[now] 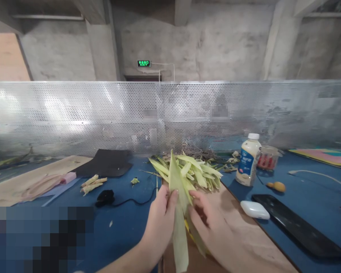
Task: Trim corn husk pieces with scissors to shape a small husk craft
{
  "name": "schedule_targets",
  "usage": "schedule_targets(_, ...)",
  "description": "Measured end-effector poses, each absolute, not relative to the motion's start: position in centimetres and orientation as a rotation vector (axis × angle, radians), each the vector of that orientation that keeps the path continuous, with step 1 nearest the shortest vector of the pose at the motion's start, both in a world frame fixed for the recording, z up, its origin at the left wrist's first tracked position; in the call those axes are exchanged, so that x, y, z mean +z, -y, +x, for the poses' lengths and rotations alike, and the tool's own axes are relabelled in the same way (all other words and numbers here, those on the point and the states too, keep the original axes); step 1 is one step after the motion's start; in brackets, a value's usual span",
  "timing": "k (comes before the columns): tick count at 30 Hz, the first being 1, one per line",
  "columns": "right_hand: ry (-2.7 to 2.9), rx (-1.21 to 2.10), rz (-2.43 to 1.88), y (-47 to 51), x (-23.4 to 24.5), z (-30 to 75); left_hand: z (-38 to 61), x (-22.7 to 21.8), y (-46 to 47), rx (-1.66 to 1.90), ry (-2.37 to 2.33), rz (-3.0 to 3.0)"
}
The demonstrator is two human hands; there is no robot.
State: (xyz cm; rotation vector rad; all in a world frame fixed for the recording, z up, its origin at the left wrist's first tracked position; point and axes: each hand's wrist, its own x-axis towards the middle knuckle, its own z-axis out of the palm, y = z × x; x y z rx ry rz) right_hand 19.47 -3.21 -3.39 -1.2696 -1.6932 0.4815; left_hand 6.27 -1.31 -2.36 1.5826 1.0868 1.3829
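Pale green corn husk leaves [180,239] stand lengthwise in front of me, held between both hands. My left hand [160,216] pinches the longest leaf with thumb and fingers from its left side. On the other side, my right hand [208,218] has its fingers closed on the husk edges; its lower fingers are partly hidden. Something yellow shows between the leaves below the right fingertips, but I cannot make out what it is. Just behind my hands lies a heap of loose corn husks [206,174] on a brown board [252,239].
To the right stand a bottle [246,163], a white case [255,209], a long black slab [299,227] and a clear tub [268,158]. Leftward lie a black mouse [105,198], husk scraps [93,184] and black sheet [102,163]. A perforated metal panel [116,113] closes off the back.
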Motion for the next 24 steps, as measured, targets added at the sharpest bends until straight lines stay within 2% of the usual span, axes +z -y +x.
schedule_targets(8, 1.686, 0.311, -1.374, 2.7, -4.1, 20.2, 6.3, -2.8, 1.3, 1.322, -1.074, 1.564)
schedule_targets(17, 1.769, 0.534, -1.263, 1.6, -3.9, 21.0, 6.1, -3.1, 0.9, 1.246, -1.040, 1.561)
schedule_targets(24, 1.938, 0.197, -1.234, 0.6, -4.0, 22.1, 6.2, -2.9, 0.8, 1.166, -1.021, 1.551)
